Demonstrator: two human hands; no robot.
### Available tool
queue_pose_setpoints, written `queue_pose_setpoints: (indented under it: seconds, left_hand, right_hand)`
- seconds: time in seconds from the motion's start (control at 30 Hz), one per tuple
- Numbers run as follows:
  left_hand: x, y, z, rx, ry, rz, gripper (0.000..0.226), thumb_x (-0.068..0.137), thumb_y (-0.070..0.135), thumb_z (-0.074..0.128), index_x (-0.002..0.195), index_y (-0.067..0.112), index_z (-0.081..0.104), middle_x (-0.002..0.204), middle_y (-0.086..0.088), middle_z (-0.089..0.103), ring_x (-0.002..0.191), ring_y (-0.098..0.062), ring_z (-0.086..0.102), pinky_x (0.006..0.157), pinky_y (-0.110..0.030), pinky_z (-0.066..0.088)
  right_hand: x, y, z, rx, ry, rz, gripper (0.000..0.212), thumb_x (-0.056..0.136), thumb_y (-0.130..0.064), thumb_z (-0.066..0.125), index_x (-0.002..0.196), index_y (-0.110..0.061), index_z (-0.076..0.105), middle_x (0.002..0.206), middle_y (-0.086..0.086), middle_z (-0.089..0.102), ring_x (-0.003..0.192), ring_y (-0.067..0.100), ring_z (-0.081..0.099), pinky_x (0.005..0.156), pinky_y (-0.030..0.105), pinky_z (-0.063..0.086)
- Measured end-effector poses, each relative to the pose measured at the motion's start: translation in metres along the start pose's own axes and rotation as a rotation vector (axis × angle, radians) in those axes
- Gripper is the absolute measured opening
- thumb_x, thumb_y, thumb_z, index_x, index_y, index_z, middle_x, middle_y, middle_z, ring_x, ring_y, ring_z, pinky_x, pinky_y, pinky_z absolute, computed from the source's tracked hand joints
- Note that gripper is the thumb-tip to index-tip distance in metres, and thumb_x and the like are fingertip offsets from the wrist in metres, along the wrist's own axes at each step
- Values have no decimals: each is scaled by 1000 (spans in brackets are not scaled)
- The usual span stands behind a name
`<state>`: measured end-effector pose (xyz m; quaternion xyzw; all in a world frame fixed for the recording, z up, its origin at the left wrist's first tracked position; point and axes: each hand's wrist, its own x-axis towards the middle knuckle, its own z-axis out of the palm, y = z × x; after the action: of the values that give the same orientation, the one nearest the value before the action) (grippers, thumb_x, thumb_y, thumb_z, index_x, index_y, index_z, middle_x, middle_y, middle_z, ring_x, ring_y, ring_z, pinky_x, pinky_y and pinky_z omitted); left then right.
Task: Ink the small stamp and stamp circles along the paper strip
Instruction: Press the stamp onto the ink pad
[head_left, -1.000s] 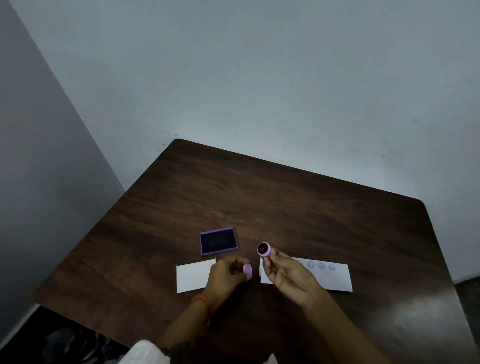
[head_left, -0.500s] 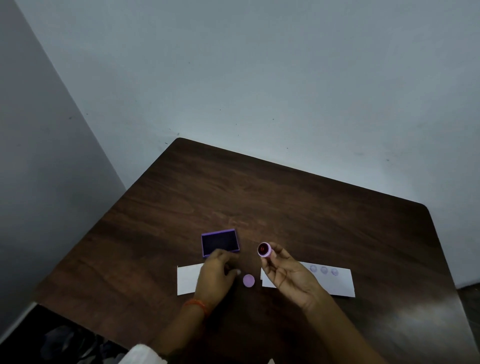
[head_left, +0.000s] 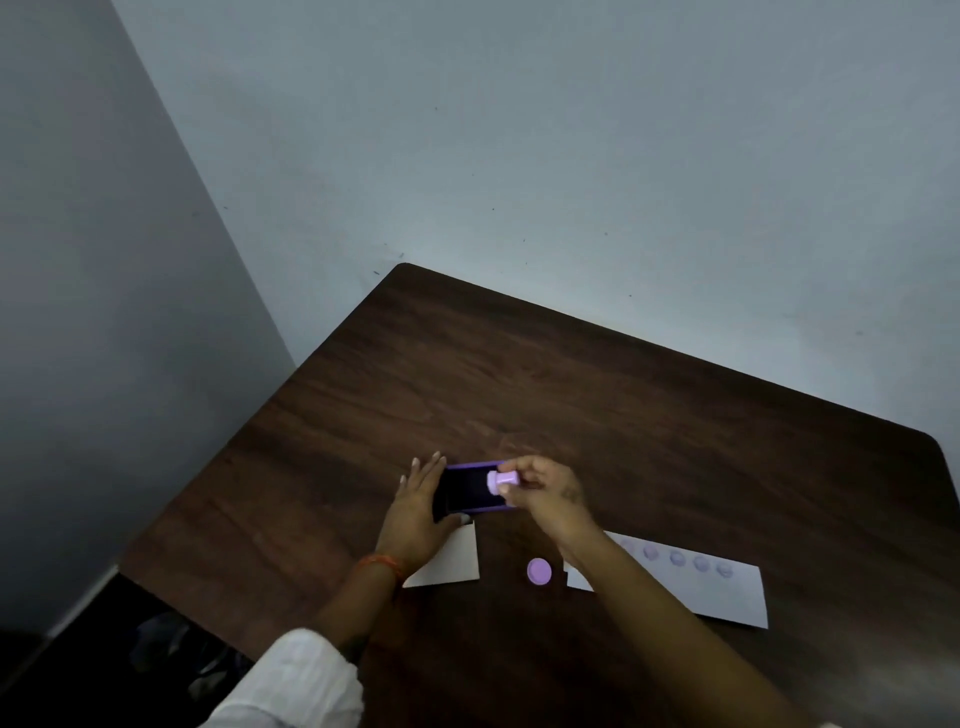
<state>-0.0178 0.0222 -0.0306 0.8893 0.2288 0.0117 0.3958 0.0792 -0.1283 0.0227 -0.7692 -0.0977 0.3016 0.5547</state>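
Dark wood table (head_left: 623, 405); grey-blue walls (head_left: 519, 130); blank white card (head_left: 452, 564) near front edge

A single head-worn wide-angle view looks forward and steeply down from above the near edge of the dark wooden worktop (head_left: 623, 415), close over the hands low in frame, with two grey walls meeting in a corner beyond.

Your right hand (head_left: 545, 491) hides the ink pad's (head_left: 470, 491) right end; can't tell if the stamp (head_left: 501, 480) touches the pad. Your right forearm covers the paper strip's (head_left: 727, 592) left part. Circle prints (head_left: 675, 558) too blurred to read.
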Motion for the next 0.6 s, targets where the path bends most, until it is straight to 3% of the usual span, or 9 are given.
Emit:
queue_pose_setpoints:
  seconds: [0.13,0.23,0.33,0.47,0.6]
  left_hand:
    - [6,-9,2,20,-20,29,77,84,28,65,144,15,19,156,-4,18,146,-25,3,118,-37,-2]
    - [9,-15,4,26,-8,51,74,85,30,63,144,17,21,156,-3,18,146,-25,2,118,-37,-3]
    - [9,-18,7,1,12,60,73,84,32,63,144,19,22,156,0,18,146,-23,1,117,-35,-5]
    - [11,-22,8,-6,16,70,74,82,37,64,143,21,25,156,2,18,145,-21,0,117,-37,-5]
    - [13,-22,9,-9,18,69,74,82,38,63,143,22,24,157,3,16,144,-17,-2,115,-33,-8]
  right_hand:
    - [15,-7,27,-418,-65,-311,14,83,-8,62,94,-12,70,96,7,69,83,15,62,67,12,47]
    - [24,-1,38,-807,-210,-466,26,86,0,49,108,-2,64,110,18,62,101,28,58,83,30,46]
    - [29,0,41,-1103,-315,-571,29,90,-2,43,117,-1,55,119,19,55,112,30,49,91,37,42]
    - [35,-1,41,-1273,-366,-626,34,89,-5,49,124,-3,48,126,17,52,117,29,45,96,37,43]
    - [30,4,52,-1189,-263,-516,35,89,-8,52,123,-3,50,126,16,53,116,28,48,95,36,44]
